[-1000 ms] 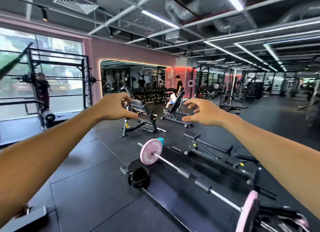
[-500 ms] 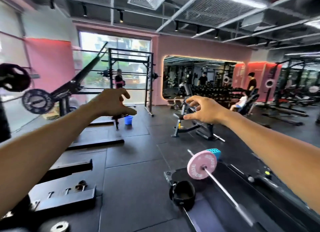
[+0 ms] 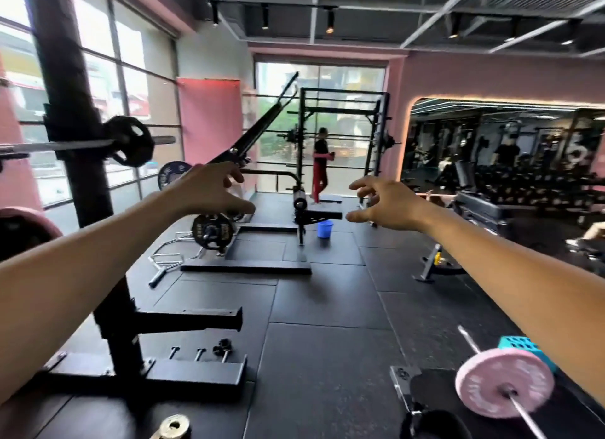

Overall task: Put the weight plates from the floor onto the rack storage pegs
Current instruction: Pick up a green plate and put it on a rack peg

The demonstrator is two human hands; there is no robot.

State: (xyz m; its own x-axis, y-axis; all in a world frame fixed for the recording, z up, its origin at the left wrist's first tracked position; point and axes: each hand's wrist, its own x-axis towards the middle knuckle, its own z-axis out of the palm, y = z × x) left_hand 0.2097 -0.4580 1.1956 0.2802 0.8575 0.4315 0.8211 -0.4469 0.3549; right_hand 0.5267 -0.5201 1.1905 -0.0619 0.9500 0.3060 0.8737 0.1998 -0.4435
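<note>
Head view | left grip, right grip spread, empty | small plate on floor, well below

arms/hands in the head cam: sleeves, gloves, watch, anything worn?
Both forearms are bare as far as the frame shows: no sleeves in view. The left hand and right hand wear no gloves, and no watch, band or ring is visible. No markings seen.

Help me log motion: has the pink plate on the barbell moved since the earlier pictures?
No. The pink plate sits beside the teal block as before. Only the camera turned left, sliding both toward the frame's lower right.
</note>
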